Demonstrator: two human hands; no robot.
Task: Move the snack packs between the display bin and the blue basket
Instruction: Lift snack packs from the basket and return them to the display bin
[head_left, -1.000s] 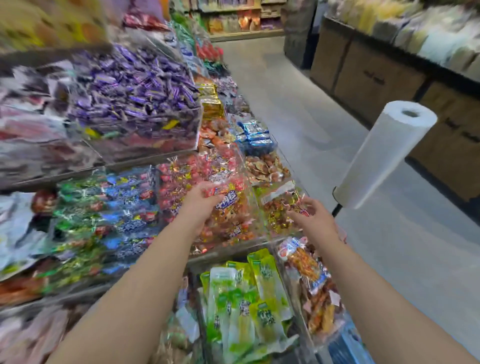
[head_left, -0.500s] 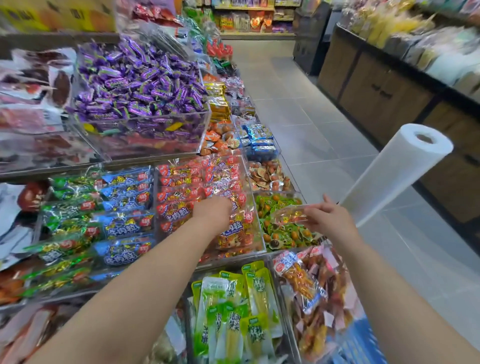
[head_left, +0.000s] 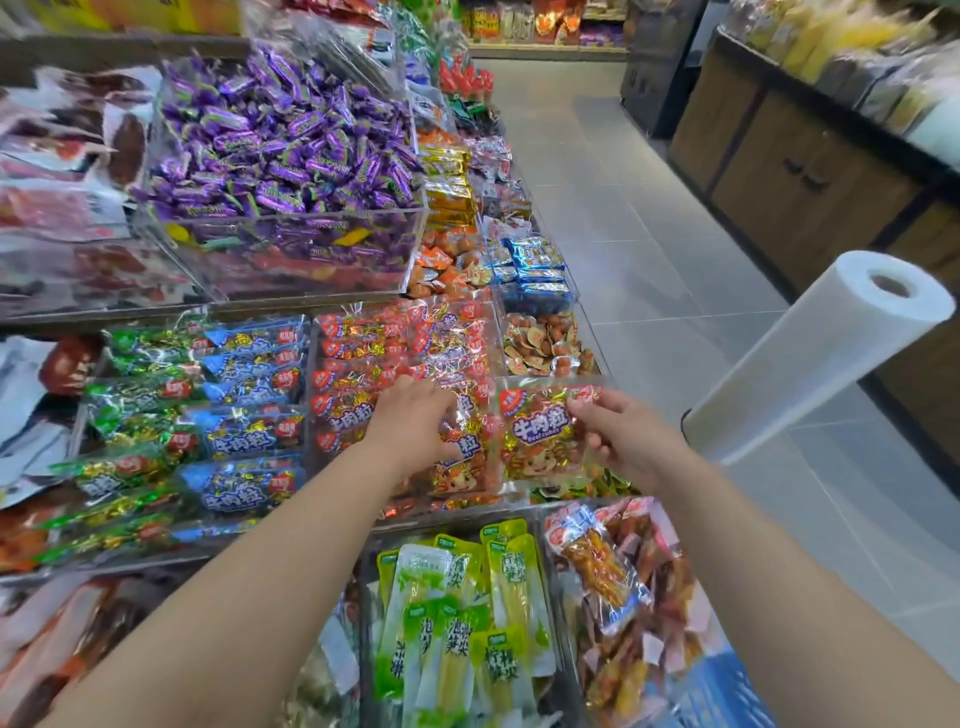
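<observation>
In a shop aisle, a person's right hand (head_left: 628, 441) pinches a red beef-cube snack pack (head_left: 540, 436) by its edge, thumb on the front, holding it upright just beside the clear display bin (head_left: 310, 384). The left hand (head_left: 415, 421) lies on the red packs inside that bin, fingers bent down; whether it grips one cannot be told. The blue basket (head_left: 727, 696) sits low at right, below a roll of plastic bags (head_left: 821, 353).

On my screen I see only the arms of the person. The left forearm (head_left: 260, 571) and the right forearm (head_left: 779, 571) are bare as far as the picture shows them. The left hand (head_left: 415, 421) and the right hand (head_left: 631, 441) are bare too.
</observation>
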